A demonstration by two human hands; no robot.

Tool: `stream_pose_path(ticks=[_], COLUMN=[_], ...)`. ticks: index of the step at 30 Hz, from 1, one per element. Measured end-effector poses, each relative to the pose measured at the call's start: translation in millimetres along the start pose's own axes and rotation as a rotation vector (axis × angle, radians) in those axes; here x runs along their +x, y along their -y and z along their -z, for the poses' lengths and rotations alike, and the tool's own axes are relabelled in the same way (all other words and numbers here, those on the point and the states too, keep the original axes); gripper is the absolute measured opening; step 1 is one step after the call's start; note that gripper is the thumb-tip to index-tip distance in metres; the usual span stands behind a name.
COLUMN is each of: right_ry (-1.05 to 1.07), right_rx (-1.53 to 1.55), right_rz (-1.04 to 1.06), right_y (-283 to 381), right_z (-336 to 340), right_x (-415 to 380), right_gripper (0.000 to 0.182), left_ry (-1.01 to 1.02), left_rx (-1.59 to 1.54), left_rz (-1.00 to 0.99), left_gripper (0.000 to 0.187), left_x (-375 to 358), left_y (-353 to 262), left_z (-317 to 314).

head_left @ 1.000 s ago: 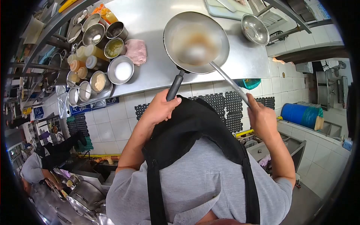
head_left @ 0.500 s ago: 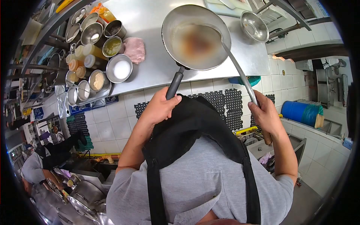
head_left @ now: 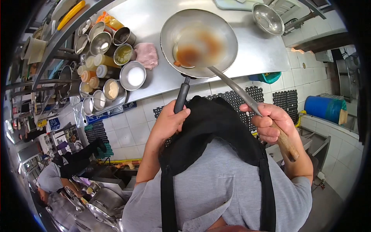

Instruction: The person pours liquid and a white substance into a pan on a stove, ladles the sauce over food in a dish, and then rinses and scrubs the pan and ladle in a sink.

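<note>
My left hand is closed around the black handle of a wok, which rests on or just over the steel counter. Cloudy liquid with brown patches lies in the wok. My right hand grips a long ladle by its shaft, near the wooden end. The ladle's head dips into the liquid at the wok's near left side, its outline partly blurred. Small orange bits show beside it.
On the steel counter, metal cups and squeeze bottles crowd the left side, by a bowl of white powder and a pink cloth. A steel bowl stands at right. Another person bends at lower left.
The ladle's head has swept from the wok's upper right to its lower left, and the brown liquid has spread. My right hand has shifted its grip. My left hand still holds the wok handle.
</note>
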State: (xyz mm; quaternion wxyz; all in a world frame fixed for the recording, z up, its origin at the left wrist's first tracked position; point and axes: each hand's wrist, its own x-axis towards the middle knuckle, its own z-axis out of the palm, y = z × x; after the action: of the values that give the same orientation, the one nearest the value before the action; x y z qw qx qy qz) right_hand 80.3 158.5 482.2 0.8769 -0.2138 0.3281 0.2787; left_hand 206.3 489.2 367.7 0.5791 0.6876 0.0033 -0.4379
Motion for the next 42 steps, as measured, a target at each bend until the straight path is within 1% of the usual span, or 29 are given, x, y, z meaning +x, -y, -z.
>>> stream_pose_path(ticks=[5, 7, 9, 13, 15, 16, 18, 22, 27, 29, 30, 32, 34, 36, 38, 40, 42], right_ry=[0.011, -0.001, -0.048, -0.033, 0.022, 0.024, 0.028, 0.064, 0.118, 0.189, 0.184, 0.118, 0.126, -0.083, -0.114, -0.224, -0.24], right_rx=[-0.187, -0.248, -0.457, -0.485, -0.322, -0.325, -0.227, -0.229, -0.2, -0.18, -0.184, -0.175, -0.216, -0.244, -0.286, -0.37, -0.42], right_rz=[0.027, 0.034, 0.075, 0.043, 0.003, -0.005, -0.036, 0.014, 0.103, 0.136, 0.14, 0.208, 0.248, 0.285, 0.3, 0.325, 0.336], right_y=[2, 4, 5, 6, 8, 10, 12, 14, 27, 36, 40, 48, 56, 63, 71, 76, 81], right_z=[-23, -28, -31, -35, -37, -39, -41, -46, -47, -43, -40, -31, -22, -20, -11, -7, 6], right_x=[6, 10, 15, 15, 12, 12, 13, 15, 16, 25, 31, 45, 63, 81, 101, 118, 131], right_gripper=[0.041, 0.042, 0.042, 0.043, 0.043, 0.043, 0.043, 0.047, 0.041, 0.039, 0.039, 0.04, 0.037, 0.038, 0.036, 0.035, 0.035], left_ry=[-0.008, -0.014, -0.026, -0.049, -0.066, -0.078, -0.087, -0.104, -0.141, -0.196, -0.226, -0.224, -0.262, -0.274, -0.289, -0.301, -0.292], left_rx=[-0.045, -0.062, -0.087, -0.122, -0.132, -0.126, -0.119, -0.159, -0.186, -0.209, -0.221, -0.239, -0.25, -0.253, -0.255, -0.261, -0.261], left_rz=[0.004, -0.003, -0.008, -0.017, -0.026, -0.036, -0.044, -0.045, -0.048, -0.024, -0.01, -0.015, -0.024, -0.019, -0.013, 0.012, 0.0], left_gripper=[0.014, 0.016, 0.019, 0.019, 0.018, 0.018, 0.018, 0.017, 0.017, 0.018, 0.018, 0.017, 0.019, 0.018, 0.018, 0.018, 0.018], left_x=[-11, -12, -12, -11, -14, -16, -19, -27, -32, -34, -36, -39, -40, -40, -41, -42, -42], left_y=[0, 2, 6, 12, 14, 14, 15, 19, 26, 29, 30, 31, 35, 38, 39, 41, 46], left_z=[12, 16, 19, 25, 27, 28, 31, 36, 41, 41, 41, 41, 41, 42, 42, 41, 41])
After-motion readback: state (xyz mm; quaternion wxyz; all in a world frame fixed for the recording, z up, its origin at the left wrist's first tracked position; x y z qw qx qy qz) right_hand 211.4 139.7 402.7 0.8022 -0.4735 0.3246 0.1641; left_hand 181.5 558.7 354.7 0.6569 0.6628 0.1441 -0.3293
